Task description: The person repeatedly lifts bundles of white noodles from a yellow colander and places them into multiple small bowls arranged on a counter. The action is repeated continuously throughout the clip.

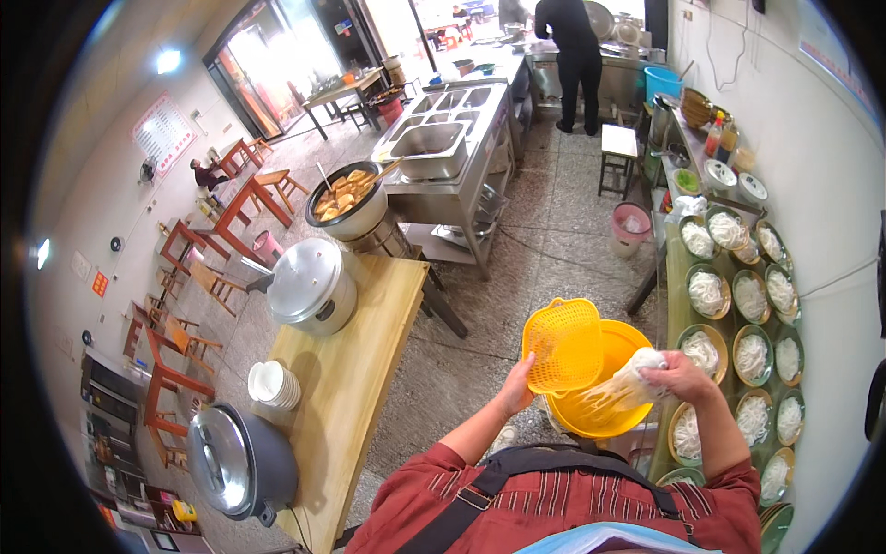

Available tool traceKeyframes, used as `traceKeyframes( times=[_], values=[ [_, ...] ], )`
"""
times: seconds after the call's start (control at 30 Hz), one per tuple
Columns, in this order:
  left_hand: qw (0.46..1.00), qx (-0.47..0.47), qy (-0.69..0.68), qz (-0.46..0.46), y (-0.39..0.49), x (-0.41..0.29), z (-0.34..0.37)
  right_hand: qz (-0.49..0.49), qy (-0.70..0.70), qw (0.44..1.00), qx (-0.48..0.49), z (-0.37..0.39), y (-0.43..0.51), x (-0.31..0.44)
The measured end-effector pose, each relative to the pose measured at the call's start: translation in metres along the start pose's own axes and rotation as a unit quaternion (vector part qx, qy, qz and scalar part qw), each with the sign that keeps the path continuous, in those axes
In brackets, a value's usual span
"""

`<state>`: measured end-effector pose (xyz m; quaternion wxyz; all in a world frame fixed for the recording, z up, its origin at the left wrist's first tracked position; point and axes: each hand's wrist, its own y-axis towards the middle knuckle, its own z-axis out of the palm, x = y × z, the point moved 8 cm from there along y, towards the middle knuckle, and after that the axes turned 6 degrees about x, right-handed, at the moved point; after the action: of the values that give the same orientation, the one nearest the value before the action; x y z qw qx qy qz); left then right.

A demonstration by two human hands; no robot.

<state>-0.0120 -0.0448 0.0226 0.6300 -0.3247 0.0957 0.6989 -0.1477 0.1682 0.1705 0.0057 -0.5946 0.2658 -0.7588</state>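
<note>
My left hand (518, 385) grips the rim of a yellow perforated plastic basket (562, 345), tilted up beside the mouth of a yellow bucket (626, 334). In my right hand (682, 376) is a soft white bundle (645, 364), held over the bucket. Blurred pale strands trail from it down into the bucket; whether it is noodles or cloth I cannot tell. Close by on the right, a bowl of white noodles (700, 352) stands among several similar bowls on a long table (716, 396).
At left, a wooden table (332, 388) holds a pressure cooker (310, 285), stacked white bowls (275, 385) and a rice cooker (239, 460). Beyond are a pot of food (346, 197), a steel counter (450, 173), a stool (618, 147) and a pink bin (628, 232). A person (571, 62) stands farther off.
</note>
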Motion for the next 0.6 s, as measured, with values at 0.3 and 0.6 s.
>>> traceKeyframes(
  times=[0.3, 0.6],
  values=[
    [1.0, -0.007, 0.015, -0.008, -0.019, 0.01, 0.0, 0.05, -0.025, 0.994, -0.096, -0.02, 0.055, -0.11],
    [0.997, -0.046, 0.065, -0.016, -0.03, -0.002, -0.006, -0.002, -0.031, 0.995, -0.096, -0.009, 0.053, -0.077]
  ],
)
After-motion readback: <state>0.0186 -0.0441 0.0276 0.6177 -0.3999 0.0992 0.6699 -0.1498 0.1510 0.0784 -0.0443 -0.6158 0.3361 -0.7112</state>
